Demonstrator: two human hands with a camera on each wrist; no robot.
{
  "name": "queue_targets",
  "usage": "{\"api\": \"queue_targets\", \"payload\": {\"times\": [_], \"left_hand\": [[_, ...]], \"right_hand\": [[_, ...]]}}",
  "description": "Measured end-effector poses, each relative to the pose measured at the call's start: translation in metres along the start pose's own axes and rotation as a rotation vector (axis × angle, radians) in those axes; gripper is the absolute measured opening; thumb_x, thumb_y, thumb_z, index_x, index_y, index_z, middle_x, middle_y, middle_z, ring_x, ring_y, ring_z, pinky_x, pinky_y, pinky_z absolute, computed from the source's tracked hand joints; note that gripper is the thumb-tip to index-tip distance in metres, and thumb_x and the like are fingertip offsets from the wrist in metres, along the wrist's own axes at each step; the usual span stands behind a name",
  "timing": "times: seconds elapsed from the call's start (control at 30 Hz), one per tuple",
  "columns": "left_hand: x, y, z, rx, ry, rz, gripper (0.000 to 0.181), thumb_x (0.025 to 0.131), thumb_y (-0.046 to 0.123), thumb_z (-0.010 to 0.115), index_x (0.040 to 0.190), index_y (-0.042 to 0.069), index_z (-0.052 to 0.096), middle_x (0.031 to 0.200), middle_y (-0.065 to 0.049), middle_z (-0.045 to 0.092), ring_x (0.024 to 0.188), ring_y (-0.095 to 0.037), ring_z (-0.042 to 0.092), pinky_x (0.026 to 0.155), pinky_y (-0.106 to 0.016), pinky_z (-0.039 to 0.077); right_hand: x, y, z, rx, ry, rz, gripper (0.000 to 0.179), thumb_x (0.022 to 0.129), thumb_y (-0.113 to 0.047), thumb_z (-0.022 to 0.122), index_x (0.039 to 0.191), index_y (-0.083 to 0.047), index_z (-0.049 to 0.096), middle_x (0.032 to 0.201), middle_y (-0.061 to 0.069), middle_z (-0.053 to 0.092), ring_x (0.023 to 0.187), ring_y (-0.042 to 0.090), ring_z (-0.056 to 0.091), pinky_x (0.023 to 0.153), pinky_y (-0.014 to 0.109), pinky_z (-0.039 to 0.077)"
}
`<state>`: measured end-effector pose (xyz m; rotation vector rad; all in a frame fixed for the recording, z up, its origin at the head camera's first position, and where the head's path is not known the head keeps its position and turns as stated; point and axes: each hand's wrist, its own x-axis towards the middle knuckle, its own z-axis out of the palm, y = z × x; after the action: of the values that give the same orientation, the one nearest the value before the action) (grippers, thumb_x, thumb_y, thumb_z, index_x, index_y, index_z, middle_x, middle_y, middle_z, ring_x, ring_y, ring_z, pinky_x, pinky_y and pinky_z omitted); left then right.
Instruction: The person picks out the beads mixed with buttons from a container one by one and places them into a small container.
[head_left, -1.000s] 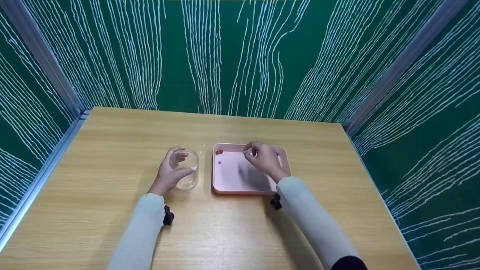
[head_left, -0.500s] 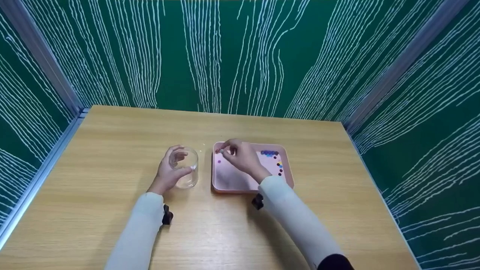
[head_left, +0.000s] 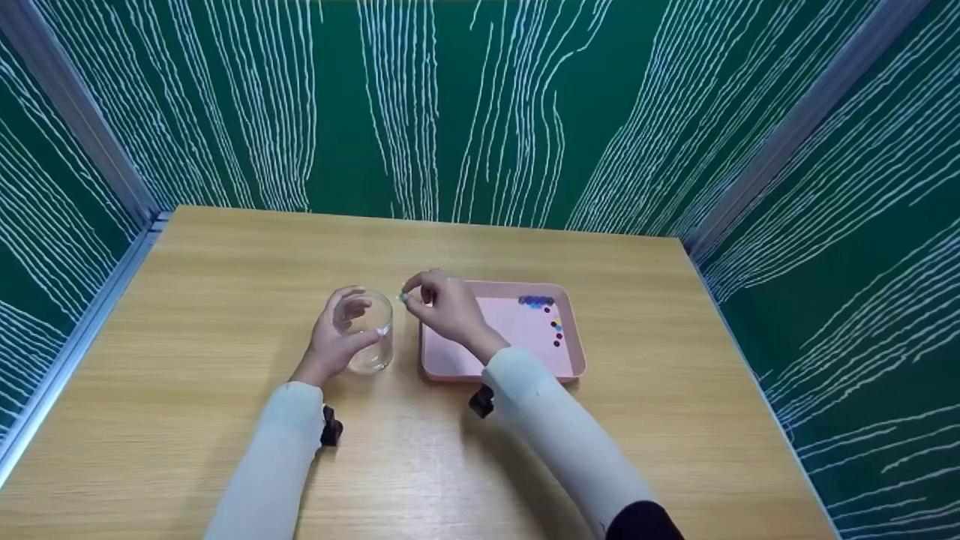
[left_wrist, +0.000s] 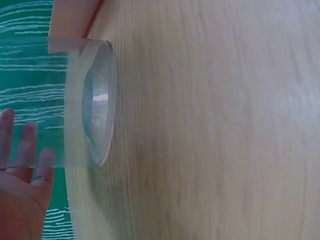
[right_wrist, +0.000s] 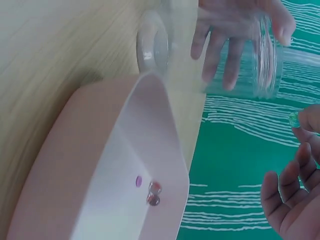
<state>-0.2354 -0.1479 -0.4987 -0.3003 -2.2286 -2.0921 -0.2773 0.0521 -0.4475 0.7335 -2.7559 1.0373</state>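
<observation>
My left hand (head_left: 330,346) is wrapped round a clear drinking glass (head_left: 371,352), which stands upright on the table left of the tray. Between thumb and index finger, my right hand (head_left: 454,309) pinches a small translucent green bead (right_wrist: 293,119). In the head view the bead is just right of the glass's rim. The right hand is over the left part of a pink rectangular tray (head_left: 517,341). In the right wrist view, two reddish-brown beads (right_wrist: 154,193) and a purple disc (right_wrist: 139,181) lie inside the tray; the right hand covers them in the head view.
A row of blue and purple beads (head_left: 537,301) lies in the tray's far right corner. Several dark, yellow and blue pieces (head_left: 556,330) trail down its right side. The wooden table (head_left: 420,465) ends at green walls (head_left: 480,112) with white wavy lines.
My right hand has moved left across the tray with the green bead, from the tray's middle to beside the glass. The left hand and the glass have stayed in place.
</observation>
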Motion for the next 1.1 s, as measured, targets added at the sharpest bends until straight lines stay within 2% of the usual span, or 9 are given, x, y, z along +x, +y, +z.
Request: {"api": "queue_targets", "payload": {"times": [0.17,0.53,0.7,0.93,1.1], "left_hand": [[-0.001,0.001,-0.001,-0.006,0.004,-0.01,0.069,0.068,0.01,0.072,0.126,0.006,0.034,0.12,-0.02,0.047,0.112,-0.029,0.041,0.092,-0.046,0.029],[0.0,0.0,-0.001,-0.051,0.003,-0.049,0.069,0.068,0.01,0.073,0.125,0.01,0.035,0.122,-0.02,0.046,0.114,-0.029,0.04,0.097,-0.055,0.023],[0.0,-0.004,0.0,-0.047,-0.003,-0.054,0.071,0.068,0.012,0.074,0.126,0.01,0.034,0.124,-0.021,0.044,0.114,-0.028,0.04,0.098,-0.056,0.022],[0.005,-0.021,-0.003,-0.017,-0.01,-0.008,0.071,0.067,0.014,0.074,0.127,0.012,0.034,0.123,-0.02,0.044,0.115,-0.034,0.037,0.096,-0.056,0.024],[0.007,-0.026,-0.003,-0.014,-0.002,0.018,0.07,0.068,0.014,0.073,0.126,0.013,0.034,0.123,-0.02,0.044,0.115,-0.038,0.037,0.094,-0.057,0.025]], "right_hand": [[0.0,-0.007,0.008,-0.02,-0.016,-0.011,0.013,0.08,-0.033,0.058,0.092,-0.029,0.062,0.075,-0.009,0.05,0.068,0.01,0.05,0.054,0.019,0.043],[-0.001,-0.011,0.021,-0.036,-0.007,-0.024,0.014,0.079,-0.035,0.058,0.09,-0.029,0.063,0.077,-0.009,0.05,0.068,0.007,0.048,0.052,0.017,0.043],[-0.003,-0.011,0.025,-0.019,-0.028,0.015,0.012,0.079,-0.034,0.06,0.089,-0.03,0.063,0.078,-0.008,0.051,0.069,0.008,0.048,0.053,0.017,0.044],[-0.002,-0.011,0.032,-0.016,-0.002,0.066,0.013,0.076,-0.037,0.059,0.087,-0.031,0.062,0.075,-0.006,0.05,0.067,0.009,0.047,0.05,0.022,0.04],[-0.001,-0.008,0.035,0.021,-0.018,0.103,0.015,0.074,-0.036,0.061,0.088,-0.034,0.059,0.076,-0.007,0.049,0.07,0.01,0.046,0.051,0.023,0.039]]}}
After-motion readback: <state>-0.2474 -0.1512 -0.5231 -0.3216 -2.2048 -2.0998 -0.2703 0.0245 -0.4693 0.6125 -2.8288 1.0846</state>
